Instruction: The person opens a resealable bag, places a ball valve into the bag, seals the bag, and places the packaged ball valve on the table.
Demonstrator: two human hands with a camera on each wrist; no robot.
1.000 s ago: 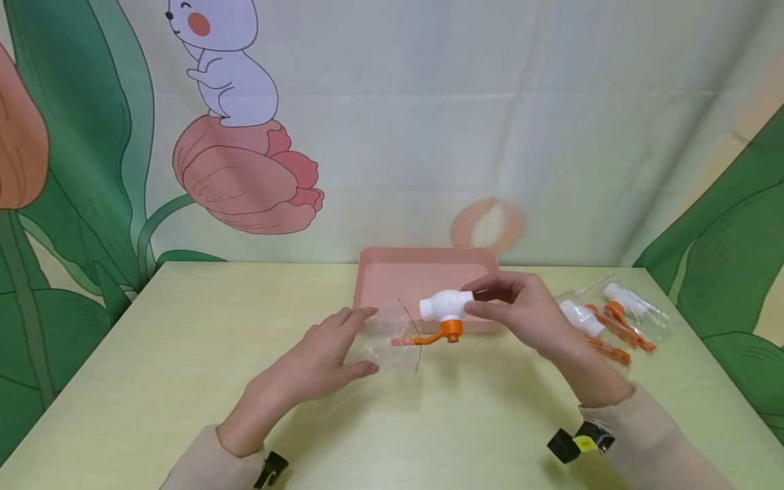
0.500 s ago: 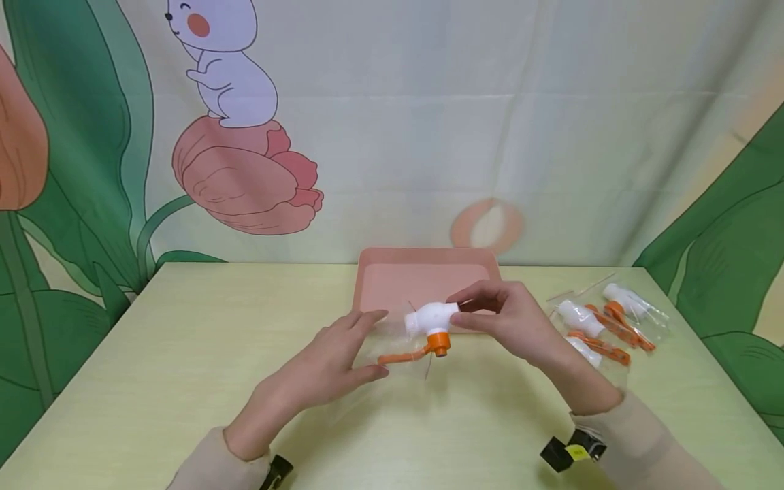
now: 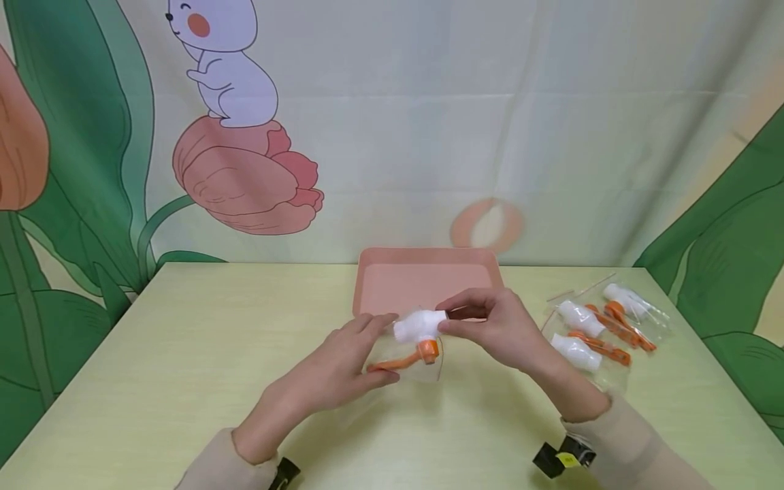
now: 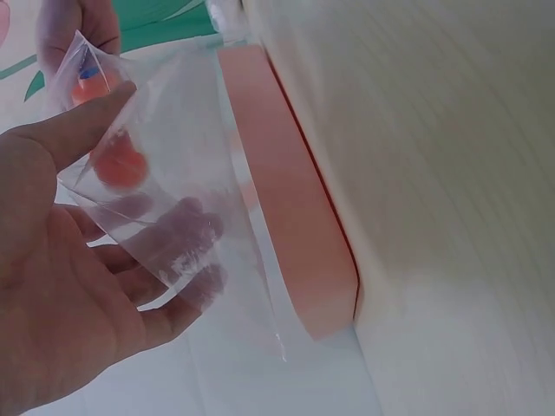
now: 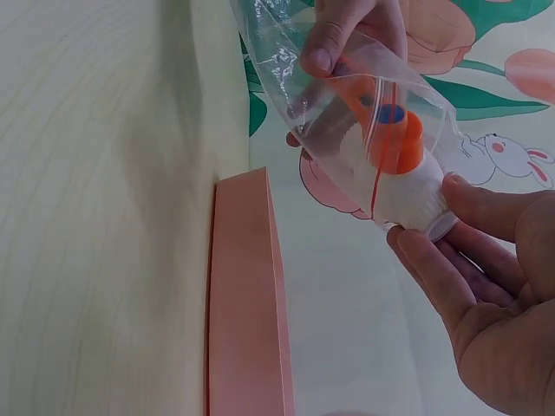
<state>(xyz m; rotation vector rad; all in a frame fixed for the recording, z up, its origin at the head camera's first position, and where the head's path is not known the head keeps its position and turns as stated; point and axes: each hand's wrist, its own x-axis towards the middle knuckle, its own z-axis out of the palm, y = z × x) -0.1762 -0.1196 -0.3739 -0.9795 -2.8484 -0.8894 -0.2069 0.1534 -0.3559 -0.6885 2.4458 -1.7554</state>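
My right hand (image 3: 499, 333) pinches one end of a white ball valve (image 3: 418, 327) with an orange lever handle, held above the table. The valve sits mostly inside a clear zip bag (image 4: 195, 130), its handle pointing into the bag. A red line runs along the bag's mouth. In the right wrist view, thumb and fingers grip the valve's white end (image 5: 416, 198), which sticks out of the mouth. My left hand (image 3: 331, 367) holds the bag, thumb on one side and fingers on the other. Through the film, those fingers show blurred in the left wrist view.
A pink tray (image 3: 429, 275) stands behind the hands, against the patterned cloth backdrop (image 3: 392, 136). Several bagged white-and-orange valves (image 3: 591, 323) lie on the right of the pale wooden table (image 3: 184, 381).
My right hand has moved left and slightly down, taking the valve deeper into the bag. The left hand has shifted slightly right around the bag.
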